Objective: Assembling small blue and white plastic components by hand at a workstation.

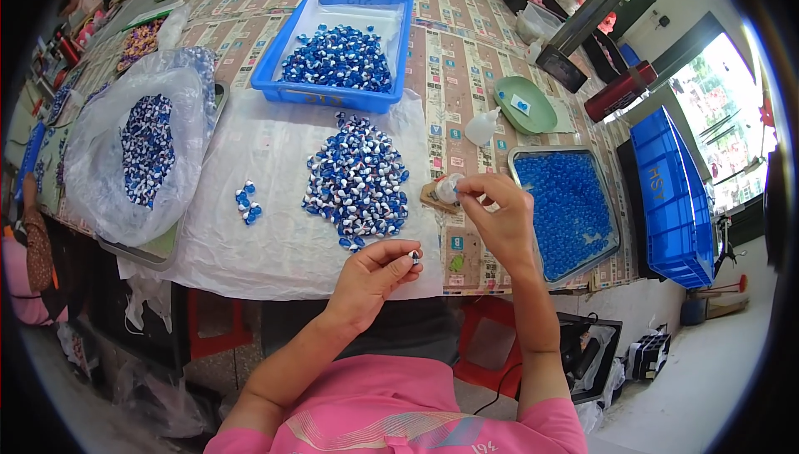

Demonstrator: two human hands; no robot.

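My left hand (371,282) pinches a small blue-and-white bead (414,258) between thumb and fingertips, over the front edge of the white sheet (275,258). My right hand (506,223) has its fingers closed together at a small whitish pot (448,188) standing on a piece of brown cardboard (429,198). What those fingers hold, if anything, is too small to make out. Beyond my left hand, a heap of blue-and-white beads (356,179) lies on the sheet. A short row of similar beads (248,203) sits apart to its left.
A blue tray (260,71) of beads stands behind the heap. At left is a plastic bag (87,179) of beads. To the right are a metal tray (617,248) of clear blue beads, a white squeeze bottle (481,128), a green dish (545,119) and a blue crate (670,204).
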